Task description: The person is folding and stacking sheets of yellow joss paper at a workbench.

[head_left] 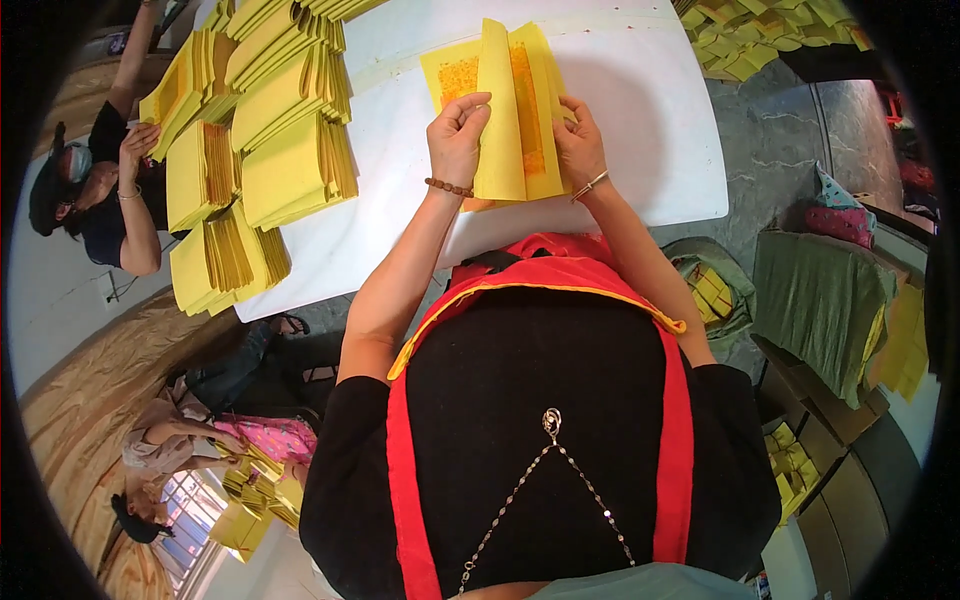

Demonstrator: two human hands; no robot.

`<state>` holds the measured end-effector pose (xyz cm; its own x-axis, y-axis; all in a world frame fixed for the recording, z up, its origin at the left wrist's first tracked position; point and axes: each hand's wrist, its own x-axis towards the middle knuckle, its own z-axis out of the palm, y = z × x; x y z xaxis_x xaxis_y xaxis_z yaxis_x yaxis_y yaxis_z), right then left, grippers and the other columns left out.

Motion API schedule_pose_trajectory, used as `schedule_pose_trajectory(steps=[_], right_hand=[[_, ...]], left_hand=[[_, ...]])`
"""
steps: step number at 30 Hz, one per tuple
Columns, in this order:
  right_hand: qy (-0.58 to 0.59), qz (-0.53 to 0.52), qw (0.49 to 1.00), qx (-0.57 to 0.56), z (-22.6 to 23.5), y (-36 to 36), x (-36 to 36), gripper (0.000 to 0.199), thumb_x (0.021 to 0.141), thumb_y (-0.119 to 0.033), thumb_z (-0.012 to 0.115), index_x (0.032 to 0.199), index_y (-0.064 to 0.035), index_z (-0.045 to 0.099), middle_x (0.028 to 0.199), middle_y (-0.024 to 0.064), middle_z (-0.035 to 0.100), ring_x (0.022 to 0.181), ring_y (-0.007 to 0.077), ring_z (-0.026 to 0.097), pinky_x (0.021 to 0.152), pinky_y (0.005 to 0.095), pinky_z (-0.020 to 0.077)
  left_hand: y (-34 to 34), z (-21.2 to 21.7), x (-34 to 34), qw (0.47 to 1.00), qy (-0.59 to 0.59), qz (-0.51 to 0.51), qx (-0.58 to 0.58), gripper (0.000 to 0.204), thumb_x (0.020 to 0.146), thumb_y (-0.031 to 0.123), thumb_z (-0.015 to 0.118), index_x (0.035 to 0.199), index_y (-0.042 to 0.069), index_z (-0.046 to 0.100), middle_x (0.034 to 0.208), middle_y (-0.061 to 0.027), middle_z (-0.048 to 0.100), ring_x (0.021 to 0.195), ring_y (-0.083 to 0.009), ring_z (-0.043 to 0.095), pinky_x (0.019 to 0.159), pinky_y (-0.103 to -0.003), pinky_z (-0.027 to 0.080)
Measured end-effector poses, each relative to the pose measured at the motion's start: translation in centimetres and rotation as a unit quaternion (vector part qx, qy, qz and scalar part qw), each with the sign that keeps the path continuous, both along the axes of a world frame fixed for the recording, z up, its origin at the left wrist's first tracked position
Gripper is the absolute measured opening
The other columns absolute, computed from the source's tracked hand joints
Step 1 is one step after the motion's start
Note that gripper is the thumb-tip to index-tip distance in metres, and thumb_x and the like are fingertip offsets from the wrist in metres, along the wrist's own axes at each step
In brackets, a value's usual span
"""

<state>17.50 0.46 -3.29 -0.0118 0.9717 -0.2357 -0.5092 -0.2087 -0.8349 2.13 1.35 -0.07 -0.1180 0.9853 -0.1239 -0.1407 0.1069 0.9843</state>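
Over the white table, a small sheaf of yellow paper sheets (507,160) with orange printed patches stands partly folded between my hands. One flap curls upright in the middle, and orange areas show on either side of it. My left hand (458,135), with a brown bead bracelet at the wrist, is closed at the flap's left edge, fingers curled in. On the other side my right hand (580,147) grips the right edge of the sheets, its fingertips partly hidden by the paper. A thin bangle circles the right wrist.
Stacks of folded yellow paper (300,175) cover the left of the white table (650,140). A person (110,195) at far left handles yellow paper; another sits lower left. A yellow heap (770,35) lies at upper right, with a green sack (815,305) and cardboard box (825,400) at right.
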Motion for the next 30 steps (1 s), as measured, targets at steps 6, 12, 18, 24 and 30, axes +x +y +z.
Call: schedule_pose_trajectory(steps=[6, 12, 18, 24, 30], right_hand=[[-0.052, -0.002, 0.998, -0.023, 1.8, -0.2, -0.1, 0.034, 0.084, -0.004, 0.050, 0.116, -0.0073, 0.038, 0.081, 0.0068, 0.059, 0.070, 0.0092, 0.055, 0.058, 0.0237, 0.0458], [-0.127, -0.020, 0.991, 0.025, 0.1, -0.1, 0.3, 0.024, 0.085, -0.011, 0.052, 0.108, -0.0052, 0.046, 0.079, 0.0035, 0.058, 0.068, 0.0070, 0.052, 0.057, 0.0221, 0.0434], [-0.123, 0.008, 0.990, -0.069, 0.8, 0.3, 0.8, 0.029, 0.085, -0.029, 0.053, 0.085, -0.0008, 0.060, 0.071, 0.0022, 0.058, 0.064, 0.0072, 0.049, 0.057, 0.0243, 0.0421], [-0.283, -0.015, 0.959, -0.005, -0.7, 0.4, 1.0, 0.030, 0.081, -0.029, 0.059, 0.083, 0.0015, 0.060, 0.066, 0.0029, 0.057, 0.061, 0.0078, 0.049, 0.057, 0.0245, 0.0416], [-0.266, 0.005, 0.964, 0.005, -0.5, 0.3, 1.1, 0.024, 0.079, -0.024, 0.063, 0.080, -0.0001, 0.059, 0.067, 0.0023, 0.058, 0.059, 0.0074, 0.048, 0.055, 0.0227, 0.0406]], left_hand=[[0.0, -0.2, -0.3, 1.000, -0.001, 0.001, 0.005, 0.017, 0.080, 0.003, 0.056, 0.096, -0.001, 0.060, 0.075, 0.0028, 0.056, 0.064, -0.0020, 0.045, 0.057, -0.016, 0.037], [-0.1, -0.5, -0.3, 1.000, -0.015, 0.000, 0.006, 0.016, 0.080, 0.002, 0.056, 0.095, 0.000, 0.060, 0.076, 0.0030, 0.056, 0.064, -0.0016, 0.045, 0.056, -0.015, 0.036], [-0.1, -0.7, -0.4, 0.999, -0.035, 0.014, 0.004, 0.016, 0.081, 0.002, 0.055, 0.096, 0.000, 0.060, 0.076, 0.0031, 0.055, 0.065, -0.0018, 0.045, 0.057, -0.015, 0.036], [-0.1, -1.1, -0.5, 0.999, -0.029, -0.001, 0.032, 0.017, 0.081, 0.003, 0.055, 0.097, -0.001, 0.058, 0.079, 0.0005, 0.058, 0.067, -0.0032, 0.048, 0.058, -0.016, 0.037], [0.0, -0.2, 0.0, 0.993, -0.104, 0.024, -0.043, 0.017, 0.081, 0.008, 0.058, 0.093, -0.004, 0.057, 0.078, -0.0038, 0.060, 0.069, -0.0062, 0.054, 0.061, -0.019, 0.043]])
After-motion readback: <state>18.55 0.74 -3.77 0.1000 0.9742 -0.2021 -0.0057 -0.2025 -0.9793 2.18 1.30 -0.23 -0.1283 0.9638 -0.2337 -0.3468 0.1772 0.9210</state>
